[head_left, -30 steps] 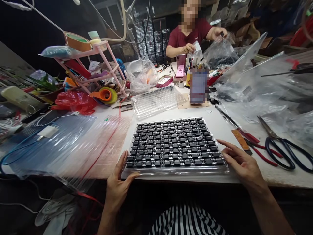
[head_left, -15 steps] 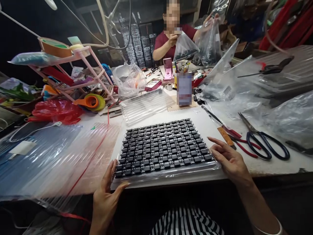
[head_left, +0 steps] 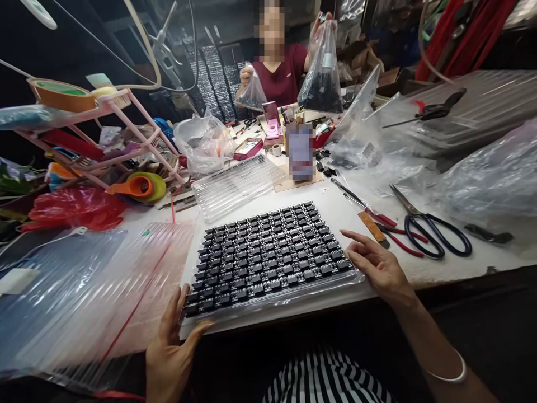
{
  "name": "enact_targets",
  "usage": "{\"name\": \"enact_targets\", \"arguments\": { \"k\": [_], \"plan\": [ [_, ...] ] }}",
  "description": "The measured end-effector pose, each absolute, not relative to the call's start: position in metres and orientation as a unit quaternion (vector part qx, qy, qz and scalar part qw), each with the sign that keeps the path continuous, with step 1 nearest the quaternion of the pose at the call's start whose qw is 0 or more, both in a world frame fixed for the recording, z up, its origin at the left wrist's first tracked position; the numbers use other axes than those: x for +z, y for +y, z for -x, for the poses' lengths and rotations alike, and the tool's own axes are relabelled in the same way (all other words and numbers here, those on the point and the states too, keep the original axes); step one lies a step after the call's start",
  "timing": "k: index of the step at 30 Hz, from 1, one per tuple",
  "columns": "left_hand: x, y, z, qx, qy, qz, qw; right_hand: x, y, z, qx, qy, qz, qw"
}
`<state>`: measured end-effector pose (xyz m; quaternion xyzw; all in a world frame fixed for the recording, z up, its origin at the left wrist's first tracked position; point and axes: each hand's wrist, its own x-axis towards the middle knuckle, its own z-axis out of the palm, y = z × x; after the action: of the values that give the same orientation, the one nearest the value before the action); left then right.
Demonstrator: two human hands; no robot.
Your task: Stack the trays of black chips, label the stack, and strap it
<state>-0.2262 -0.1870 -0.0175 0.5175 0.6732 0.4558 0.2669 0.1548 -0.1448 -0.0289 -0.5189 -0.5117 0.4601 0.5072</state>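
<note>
A clear plastic tray (head_left: 302, 295) lies at the front edge of the white table, filled with rows of small black electronic parts with pins (head_left: 268, 252). My left hand (head_left: 172, 338) grips its near left corner, fingers along the side and thumb at the front. At the near right corner, my right hand (head_left: 375, 266) holds the tray's edge between thumb and fingers. The index finger points out over the table. Behind it lies another clear ribbed tray (head_left: 237, 184).
Big scissors (head_left: 432, 224), red-handled pliers (head_left: 403, 238) and plastic bags lie right. Clear ribbed sheets (head_left: 104, 291) cover the left, below a pink rack (head_left: 138, 129). A phone-like screen (head_left: 298, 151) stands behind. Across the table, a person (head_left: 281, 78) holds two bags of dark parts (head_left: 321, 84).
The view has shifted slightly, so the table appears further left. Both hands stay at the tray's corners. The person opposite has moved the two bags apart.
</note>
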Motion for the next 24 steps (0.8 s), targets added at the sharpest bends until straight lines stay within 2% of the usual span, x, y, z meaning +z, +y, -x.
{"name": "enact_targets", "arguments": {
  "k": [13,19,24],
  "plan": [
    [-0.029,-0.189,0.231,0.441,0.671,-0.530,0.271,-0.026,-0.142,-0.150,0.424,-0.537,0.549,0.480],
    [-0.043,-0.190,0.236,0.417,0.673,-0.551,0.263,-0.035,-0.144,-0.144,0.288,-0.583,0.640,0.409],
    [-0.041,-0.187,0.239,0.418,0.674,-0.533,0.296,-0.039,-0.153,-0.138,0.184,-0.628,0.629,0.419]
  ]
}}
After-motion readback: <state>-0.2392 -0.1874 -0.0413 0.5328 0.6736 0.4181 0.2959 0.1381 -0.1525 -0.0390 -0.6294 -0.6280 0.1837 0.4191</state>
